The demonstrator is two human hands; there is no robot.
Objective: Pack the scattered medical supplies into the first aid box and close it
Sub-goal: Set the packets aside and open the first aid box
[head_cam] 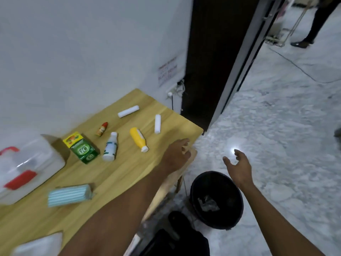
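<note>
A clear first aid box (27, 167) with red handle and red latch sits at the table's left, lid down. Scattered on the wooden table (114, 178) lie a green carton (82, 147), a small red-capped tube (101, 129), a white bottle (110, 146), a yellow bottle (138, 139), two white gauze rolls (128, 111) (157, 123) and a pack of blue face masks (69, 194). My left hand (178, 154) hovers at the table's right edge, fingers loosely curled, holding nothing. Off the table, my right hand (238, 166) hangs over the floor, fingers spread, empty.
A black waste bin (216, 199) with crumpled paper stands on the marble floor beside the table. A white wall runs behind the table; a dark door frame (212, 71) is to its right. A white object (38, 244) lies at the near-left table corner. A person's legs (313, 24) show far right.
</note>
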